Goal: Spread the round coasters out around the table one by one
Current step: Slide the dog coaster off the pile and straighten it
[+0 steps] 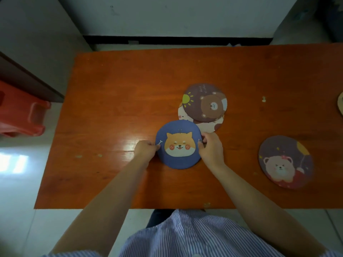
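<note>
- The blue coaster (178,144), the one with the dog face, is gripped at its edges: the left hand (146,150) is pinched on its left rim, the right hand (211,147) on its right rim.
- It is held low over the table (115,101), near the middle of the front half; whether it is resting on the wood or just lifted cannot be told.
- The step in hand is judged to be the placing of this one coaster, just in front of the stack (204,106).
- Next, a clear spot is called for, probably the bare left half; the coaster is to be set flat and both hands let go.
- Count: two coasters are seen in the stack, a bear coaster on top and a pale one beneath; more may be hidden.
- One pink-bear coaster (285,162) is already laid out at the right.
- A sliver of another piece (340,104) is seen at the far right edge.
- Five at most are counted, with two hands at work.
</note>
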A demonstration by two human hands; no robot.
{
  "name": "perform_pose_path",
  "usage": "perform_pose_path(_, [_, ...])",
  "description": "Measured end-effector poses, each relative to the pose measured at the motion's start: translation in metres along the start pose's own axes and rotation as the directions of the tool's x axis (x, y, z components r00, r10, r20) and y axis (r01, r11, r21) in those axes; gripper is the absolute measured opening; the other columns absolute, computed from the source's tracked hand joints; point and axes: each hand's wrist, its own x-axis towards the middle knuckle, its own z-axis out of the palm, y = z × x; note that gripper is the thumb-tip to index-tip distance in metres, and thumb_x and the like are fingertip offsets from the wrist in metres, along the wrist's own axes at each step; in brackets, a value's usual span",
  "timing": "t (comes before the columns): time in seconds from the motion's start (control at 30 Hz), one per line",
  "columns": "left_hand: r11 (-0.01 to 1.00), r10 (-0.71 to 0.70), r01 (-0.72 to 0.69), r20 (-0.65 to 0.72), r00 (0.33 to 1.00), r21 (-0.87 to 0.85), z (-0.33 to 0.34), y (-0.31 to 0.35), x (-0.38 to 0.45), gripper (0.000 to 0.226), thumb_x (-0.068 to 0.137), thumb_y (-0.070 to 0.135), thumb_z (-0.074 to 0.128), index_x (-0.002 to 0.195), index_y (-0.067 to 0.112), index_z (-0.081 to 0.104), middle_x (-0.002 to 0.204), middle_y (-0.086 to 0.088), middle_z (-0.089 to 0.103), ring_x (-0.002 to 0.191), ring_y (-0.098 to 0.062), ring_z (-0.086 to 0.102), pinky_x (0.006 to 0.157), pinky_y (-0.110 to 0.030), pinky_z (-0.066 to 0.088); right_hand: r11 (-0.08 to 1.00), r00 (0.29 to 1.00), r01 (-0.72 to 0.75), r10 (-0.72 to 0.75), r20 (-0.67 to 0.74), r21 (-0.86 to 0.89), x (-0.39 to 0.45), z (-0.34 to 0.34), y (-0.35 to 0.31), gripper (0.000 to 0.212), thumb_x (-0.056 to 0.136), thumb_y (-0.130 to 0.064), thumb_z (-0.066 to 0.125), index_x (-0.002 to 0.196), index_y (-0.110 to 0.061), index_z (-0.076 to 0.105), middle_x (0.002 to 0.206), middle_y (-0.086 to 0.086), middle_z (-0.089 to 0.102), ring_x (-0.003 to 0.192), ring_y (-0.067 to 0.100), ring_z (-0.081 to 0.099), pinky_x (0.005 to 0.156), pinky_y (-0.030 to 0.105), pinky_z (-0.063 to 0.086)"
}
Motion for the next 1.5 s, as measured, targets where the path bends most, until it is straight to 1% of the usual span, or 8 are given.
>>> perform_pose_path(0.1, [0.997,-0.013,0.005,0.097,0.995,0.078,0.002,-0.014,-0.013,0.038,0.082,0.013,0.064,0.051,0.012,0.041,0.053,-0.005,0.042,0.053,-0.019,0.04,0.057,-0.032,0.034,1.0,0.999,0.01,-0.009,0.037,-0.028,-0.01,-0.007,0.017,0.022,0.09,-0.009,0.057,0.109,0.001,0.059,0.103,0.018,0.059,0.081,0.02,0.048,0.067,0.025,0.035])
perform_pose_path(0.2, [0.994,-0.063,0.046,0.191,0.98,0.096,0.004,-0.025,-0.021,0.038,0.083,0.011,0.064,0.052,0.012,0.042,0.054,-0.007,0.049,0.05,-0.016,0.053,0.05,-0.028,0.037,0.998,0.994,0.022,-0.016,0.112,-0.053,-0.02,-0.009,0.032,0.024,0.09,-0.012,0.058,0.111,0.0,0.059,0.101,0.018,0.059,0.081,0.02,0.049,0.068,0.025,0.037])
perform_pose_path(0.3, [0.989,-0.04,0.011,0.195,0.98,0.145,0.003,-0.023,-0.02,0.038,0.084,0.012,0.063,0.051,0.011,0.044,0.052,-0.007,0.052,0.037,-0.007,0.054,0.046,-0.026,0.036,0.998,0.99,0.014,-0.006,0.139,-0.058,-0.02,-0.007,0.035,0.025,0.09,-0.013,0.059,0.112,-0.001,0.059,0.1,0.016,0.06,0.084,0.022,0.052,0.069,0.025,0.036])
perform_pose_path(0.43, [0.988,0.024,-0.047,0.155,0.988,0.147,0.002,-0.02,-0.019,0.038,0.085,0.012,0.061,0.051,0.011,0.043,0.053,-0.006,0.053,0.05,-0.014,0.055,0.055,-0.029,0.043,0.994,0.989,-0.032,0.046,0.14,-0.1,-0.014,-0.002,0.031,0.019,0.09,-0.012,0.058,0.101,0.002,0.061,0.084,0.008,0.048,0.079,0.014,0.042,0.059,0.02,0.031])
perform_pose_path(0.5, [0.988,0.045,-0.064,0.134,0.99,0.142,0.001,-0.019,-0.018,0.038,0.085,0.01,0.061,0.051,0.012,0.042,0.055,-0.005,0.053,0.053,-0.014,0.056,0.063,-0.035,0.048,0.994,0.989,-0.054,0.066,0.129,-0.097,-0.012,-0.001,0.028,0.017,0.089,-0.011,0.057,0.1,0.002,0.061,0.087,0.011,0.052,0.079,0.017,0.045,0.056,0.018,0.031])
perform_pose_path(0.6, [0.978,0.067,-0.092,0.137,0.988,0.186,0.001,-0.018,-0.018,0.034,0.084,0.012,0.063,0.054,0.012,0.046,0.055,-0.004,0.055,0.053,-0.012,0.058,0.064,-0.035,0.052,0.994,0.991,-0.065,0.075,0.112,-0.092,-0.011,-0.003,0.023,0.017,0.09,-0.009,0.056,0.104,0.001,0.06,0.103,0.018,0.06,0.09,0.026,0.055,0.067,0.024,0.038])
perform_pose_path(0.9, [0.869,0.163,-0.239,0.205,0.965,0.433,-0.001,-0.011,-0.017,0.039,0.084,0.02,0.062,0.049,0.017,0.045,0.048,0.004,0.054,0.048,-0.006,0.05,0.044,-0.022,0.032,0.985,0.992,-0.039,0.058,0.111,-0.169,-0.011,-0.006,0.016,0.019,0.092,-0.011,0.053,0.108,-0.001,0.057,0.113,0.018,0.055,0.095,0.029,0.057,0.075,0.033,0.048])
perform_pose_path(1.5, [0.898,0.163,-0.237,0.219,0.962,0.372,-0.002,-0.023,-0.023,0.034,0.084,0.017,0.063,0.056,0.018,0.043,0.059,-0.003,0.059,0.053,-0.012,0.054,0.049,-0.023,0.039,0.981,0.986,-0.042,0.071,0.149,-0.189,-0.028,-0.004,0.023,0.025,0.093,-0.016,0.053,0.113,-0.002,0.055,0.111,0.017,0.057,0.084,0.02,0.049,0.066,0.026,0.038])
